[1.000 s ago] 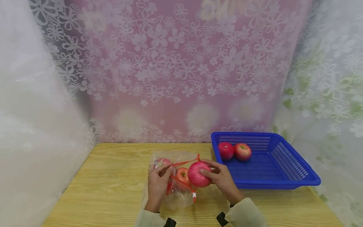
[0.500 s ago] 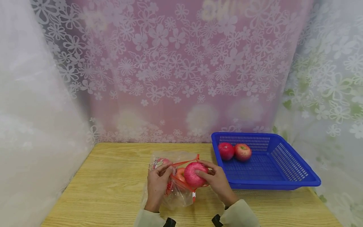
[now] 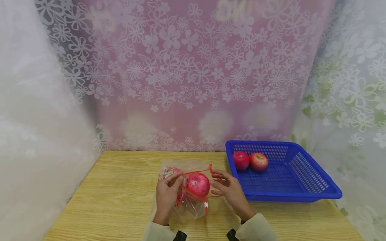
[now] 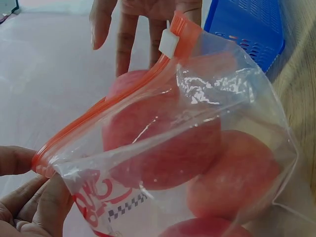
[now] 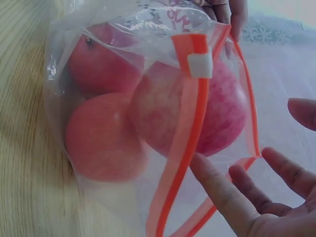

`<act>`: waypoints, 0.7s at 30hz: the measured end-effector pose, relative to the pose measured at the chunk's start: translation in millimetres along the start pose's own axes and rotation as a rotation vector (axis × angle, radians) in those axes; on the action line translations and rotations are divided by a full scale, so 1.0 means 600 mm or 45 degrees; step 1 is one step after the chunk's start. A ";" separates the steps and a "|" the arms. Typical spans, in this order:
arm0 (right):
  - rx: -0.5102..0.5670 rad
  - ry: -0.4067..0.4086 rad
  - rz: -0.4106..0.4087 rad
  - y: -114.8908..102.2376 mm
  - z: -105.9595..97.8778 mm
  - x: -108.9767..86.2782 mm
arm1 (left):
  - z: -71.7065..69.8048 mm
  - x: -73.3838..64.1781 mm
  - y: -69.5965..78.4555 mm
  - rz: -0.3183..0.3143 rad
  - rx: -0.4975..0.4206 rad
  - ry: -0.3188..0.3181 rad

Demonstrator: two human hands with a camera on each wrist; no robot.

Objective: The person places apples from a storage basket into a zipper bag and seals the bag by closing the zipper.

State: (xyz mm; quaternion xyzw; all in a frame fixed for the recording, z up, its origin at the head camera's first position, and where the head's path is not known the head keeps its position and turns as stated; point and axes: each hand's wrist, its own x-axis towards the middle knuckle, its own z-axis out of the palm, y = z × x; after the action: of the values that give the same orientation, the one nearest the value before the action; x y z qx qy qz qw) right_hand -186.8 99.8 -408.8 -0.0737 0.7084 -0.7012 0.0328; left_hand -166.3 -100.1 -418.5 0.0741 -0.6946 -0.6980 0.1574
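A clear zip bag (image 3: 193, 211) with an orange zip edge (image 4: 86, 116) and red print lies on the table, its mouth spread toward the right. My left hand (image 3: 167, 198) pinches the zip edge on the mouth's left side. In the mouth sits a pink-red apple (image 3: 198, 184). Two more apples, a paler one (image 5: 106, 138) and a redder one (image 5: 103, 61), rest deeper in the bag. My right hand (image 3: 231, 190) is at the mouth with fingers extended, one fingertip (image 5: 198, 162) right by the apple. A white slider (image 5: 200, 65) sits at one end of the zip.
To the right, a blue plastic basket (image 3: 301, 196) holds a dark red apple (image 3: 241, 160) and a lighter red one (image 3: 258, 162) in its back left corner. The wooden table (image 3: 114, 187) is bounded by flowered sheets (image 3: 193, 83) behind and at the sides.
My right hand has carried the pink-red apple left into the bag's mouth and let go of it. The left hand keeps its pinch on the zip edge.
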 end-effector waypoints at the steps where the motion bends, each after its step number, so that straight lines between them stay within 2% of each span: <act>1: 0.009 -0.002 -0.004 -0.002 -0.002 -0.001 | 0.000 0.000 0.001 0.005 -0.004 -0.001; 11: -0.060 0.048 -0.049 -0.001 -0.022 -0.001 | -0.003 -0.001 0.004 -0.007 -0.014 0.021; 21: -0.185 0.113 -0.043 0.012 -0.039 0.003 | -0.005 -0.002 0.000 -0.002 -0.025 0.027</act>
State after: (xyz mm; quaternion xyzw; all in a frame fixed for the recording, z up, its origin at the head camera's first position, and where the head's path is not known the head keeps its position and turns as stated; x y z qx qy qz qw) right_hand -192.7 122.4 -415.3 -0.0567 0.7569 -0.6509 -0.0158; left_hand -164.2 -102.3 -418.6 0.0806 -0.6860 -0.7041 0.1651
